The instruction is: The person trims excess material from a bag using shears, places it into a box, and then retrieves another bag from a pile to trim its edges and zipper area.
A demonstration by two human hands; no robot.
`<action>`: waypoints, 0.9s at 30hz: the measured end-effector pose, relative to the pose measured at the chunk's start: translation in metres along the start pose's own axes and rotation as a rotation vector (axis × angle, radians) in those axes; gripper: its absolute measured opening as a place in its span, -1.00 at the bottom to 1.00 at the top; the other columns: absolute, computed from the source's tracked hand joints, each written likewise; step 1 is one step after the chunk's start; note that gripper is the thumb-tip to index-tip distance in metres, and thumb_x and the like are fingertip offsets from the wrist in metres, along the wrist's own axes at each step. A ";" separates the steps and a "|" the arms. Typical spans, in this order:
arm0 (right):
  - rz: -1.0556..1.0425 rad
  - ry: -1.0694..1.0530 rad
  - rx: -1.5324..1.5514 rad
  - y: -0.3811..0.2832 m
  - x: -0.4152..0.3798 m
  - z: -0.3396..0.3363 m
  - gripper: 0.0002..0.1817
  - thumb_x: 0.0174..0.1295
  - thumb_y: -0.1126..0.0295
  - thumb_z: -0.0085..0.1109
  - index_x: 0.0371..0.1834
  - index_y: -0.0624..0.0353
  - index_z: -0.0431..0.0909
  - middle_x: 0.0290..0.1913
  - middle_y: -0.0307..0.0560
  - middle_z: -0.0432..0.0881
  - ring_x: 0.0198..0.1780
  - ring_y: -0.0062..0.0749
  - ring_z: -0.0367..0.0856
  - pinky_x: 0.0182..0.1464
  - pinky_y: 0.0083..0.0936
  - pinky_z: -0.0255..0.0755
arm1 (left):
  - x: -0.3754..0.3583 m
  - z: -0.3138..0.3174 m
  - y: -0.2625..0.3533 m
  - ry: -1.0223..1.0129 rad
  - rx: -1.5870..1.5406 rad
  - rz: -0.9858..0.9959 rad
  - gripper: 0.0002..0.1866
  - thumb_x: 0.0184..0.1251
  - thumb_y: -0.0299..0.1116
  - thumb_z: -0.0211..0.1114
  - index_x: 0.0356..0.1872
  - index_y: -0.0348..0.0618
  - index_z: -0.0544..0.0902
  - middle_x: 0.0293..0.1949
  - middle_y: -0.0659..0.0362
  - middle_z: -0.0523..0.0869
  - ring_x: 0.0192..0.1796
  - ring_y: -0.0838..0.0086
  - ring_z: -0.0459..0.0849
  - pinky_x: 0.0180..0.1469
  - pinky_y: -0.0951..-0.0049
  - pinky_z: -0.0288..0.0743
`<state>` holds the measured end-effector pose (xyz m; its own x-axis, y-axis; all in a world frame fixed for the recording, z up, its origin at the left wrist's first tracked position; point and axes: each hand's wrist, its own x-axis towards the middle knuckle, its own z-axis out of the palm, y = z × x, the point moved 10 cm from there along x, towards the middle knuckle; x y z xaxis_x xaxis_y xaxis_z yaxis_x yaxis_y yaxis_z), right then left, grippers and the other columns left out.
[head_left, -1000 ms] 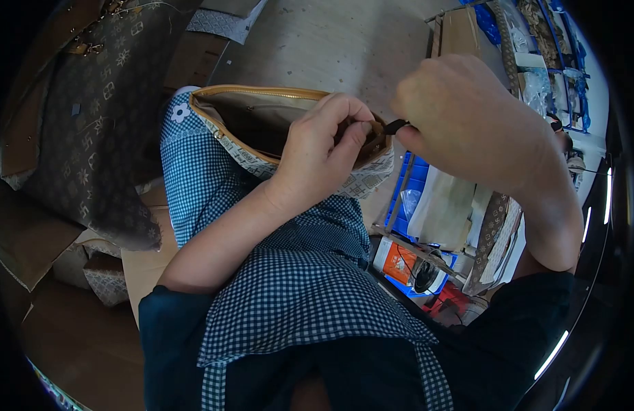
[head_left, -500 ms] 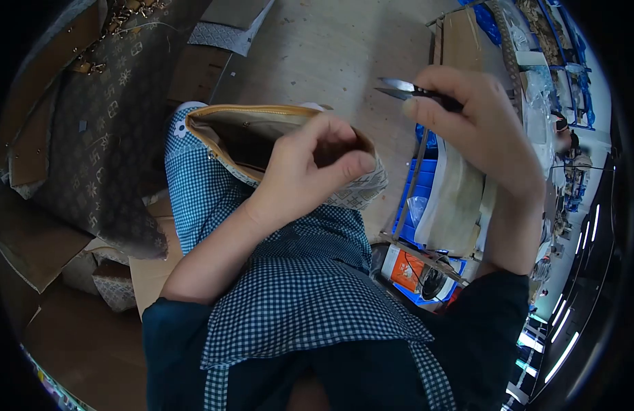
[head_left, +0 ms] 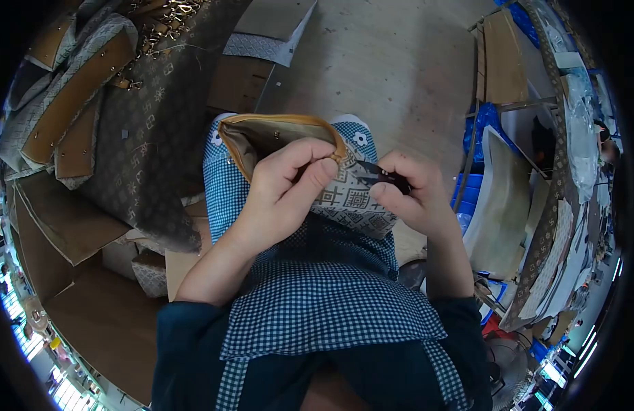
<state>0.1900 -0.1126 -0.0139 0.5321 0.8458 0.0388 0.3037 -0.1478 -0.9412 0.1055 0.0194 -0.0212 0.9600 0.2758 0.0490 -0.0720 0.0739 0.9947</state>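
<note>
The checked apron (head_left: 317,294) is lying nearest, over the person's lap, and the small patterned bag (head_left: 355,202) is resting on it just beyond, with its tan opening pointing away from the body. The left hand (head_left: 286,188) is closing on the near rim of the bag and pinching it, thumb against fingers. The right hand (head_left: 409,195) is gripping a small thread snip (head_left: 372,175) on the right of the bag, its blades pointing left at the pinched rim, almost touching it.
</note>
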 end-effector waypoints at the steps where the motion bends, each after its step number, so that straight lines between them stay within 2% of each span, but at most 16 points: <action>1: -0.027 -0.024 -0.034 -0.002 0.003 0.002 -0.79 0.22 0.33 0.33 -0.27 0.24 0.58 -0.45 -0.20 0.55 -0.45 -0.59 0.47 -0.41 -0.59 0.33 | 0.000 -0.001 0.000 0.001 0.014 -0.016 -0.83 0.52 -0.41 0.17 -0.07 -0.32 0.60 -0.27 0.25 0.62 -0.24 0.65 0.53 -0.16 0.64 0.43; 5: -0.055 -0.039 -0.046 -0.004 0.007 0.003 -0.80 0.21 0.33 0.33 -0.31 0.23 0.57 -0.51 -0.17 0.52 -0.52 -0.54 0.47 -0.46 -0.56 0.32 | -0.002 -0.005 -0.001 0.006 0.017 -0.044 -0.81 0.55 -0.38 0.14 -0.06 -0.31 0.60 -0.28 0.29 0.59 -0.25 0.68 0.49 -0.17 0.64 0.41; 11: 0.042 -0.050 -0.046 0.005 0.009 0.005 -0.78 0.22 0.31 0.31 -0.30 0.27 0.58 -0.48 -0.23 0.50 -0.45 -0.62 0.42 -0.41 -0.61 0.30 | -0.004 0.000 -0.001 -0.012 0.034 -0.010 -0.80 0.55 -0.37 0.14 -0.05 -0.31 0.60 -0.28 0.29 0.58 -0.25 0.68 0.48 -0.17 0.64 0.41; 18: -0.031 -0.016 -0.045 0.000 0.010 0.006 -0.79 0.19 0.33 0.33 -0.30 0.26 0.59 -0.46 -0.22 0.53 -0.44 -0.62 0.44 -0.40 -0.60 0.31 | -0.005 -0.001 -0.003 -0.004 0.038 -0.016 -0.81 0.55 -0.37 0.16 -0.05 -0.30 0.60 -0.28 0.29 0.58 -0.26 0.68 0.47 -0.18 0.64 0.40; 20: -0.054 -0.019 -0.090 -0.003 0.011 0.006 -0.79 0.18 0.33 0.33 -0.29 0.25 0.60 -0.45 -0.21 0.54 -0.43 -0.60 0.46 -0.39 -0.60 0.32 | -0.006 -0.002 -0.006 -0.033 0.050 -0.043 -0.79 0.54 -0.38 0.16 0.00 -0.30 0.60 -0.20 0.30 0.64 -0.18 0.69 0.52 -0.09 0.64 0.44; 23: -0.154 0.014 -0.150 -0.006 0.012 0.006 -0.81 0.16 0.32 0.35 -0.32 0.18 0.57 -0.47 -0.16 0.55 -0.50 -0.49 0.51 -0.44 -0.56 0.35 | -0.007 -0.002 -0.006 -0.045 0.068 -0.047 -0.78 0.55 -0.36 0.15 0.03 -0.30 0.60 -0.17 0.30 0.66 -0.15 0.69 0.55 -0.06 0.65 0.45; 27: -0.100 0.002 -0.101 0.002 0.010 0.004 -0.80 0.15 0.32 0.36 -0.31 0.19 0.58 -0.46 -0.16 0.56 -0.50 -0.50 0.51 -0.44 -0.55 0.35 | -0.006 -0.002 -0.009 -0.036 0.068 -0.054 -0.77 0.57 -0.33 0.13 0.02 -0.28 0.60 -0.19 0.31 0.66 -0.15 0.70 0.55 -0.08 0.65 0.45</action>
<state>0.1928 -0.1022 -0.0164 0.4965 0.8580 0.1316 0.4332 -0.1136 -0.8941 0.0995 0.0189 -0.0304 0.9713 0.2380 -0.0024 -0.0029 0.0217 0.9998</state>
